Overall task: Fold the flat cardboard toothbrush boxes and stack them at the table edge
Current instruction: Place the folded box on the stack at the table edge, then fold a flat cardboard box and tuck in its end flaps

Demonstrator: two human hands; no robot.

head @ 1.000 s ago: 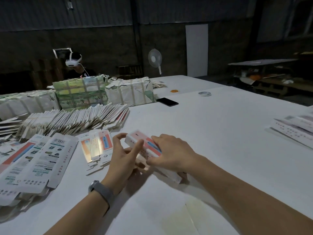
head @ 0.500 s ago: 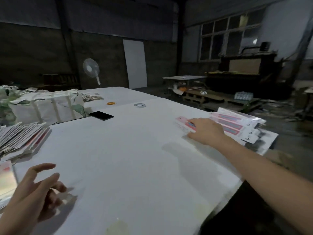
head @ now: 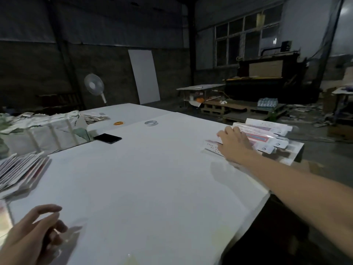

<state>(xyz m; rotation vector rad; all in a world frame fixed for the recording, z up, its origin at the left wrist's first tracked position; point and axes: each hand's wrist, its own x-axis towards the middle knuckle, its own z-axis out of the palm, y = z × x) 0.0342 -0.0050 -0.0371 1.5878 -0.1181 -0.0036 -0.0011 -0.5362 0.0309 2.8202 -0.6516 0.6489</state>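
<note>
While the right hand (head: 234, 144) lies stretched out at the far right edge of the white bench (head: 152, 178), its grip is flat and apart: straight fingers press on a folded box (head: 212, 147), a slim rectangular carton of printed card with a pale side panel and a pink-red top face. Just beyond the fingertips, touching that box, lies the stack of folded boxes (head: 267, 132), long glossy cartons laid side by side and overlapping, their rounded hang-tab ends jutting past the bench edge. The bottom of the stack is blurred, so what it rests on cannot be told.

The left hand (head: 32, 238) hovers low at the near left corner, well apart from the right hand; its grip is loose, fingers gently curled and clamped on nothing. Just left of it a shiny flat sheet (head: 4, 217) catches the light at the picture's edge. Farther from that hand, a fanned heap of flat boxes (head: 21, 169) spreads in thin overlapping card layers. Beyond them sit bundles (head: 47, 134) wrapped in crumpled paper and bound with pale straps. Between the two hands, toward the far side, lie a black rectangular phone (head: 107, 138), a grey tape ring (head: 151, 123) and a small orange ring (head: 118, 123).
</note>
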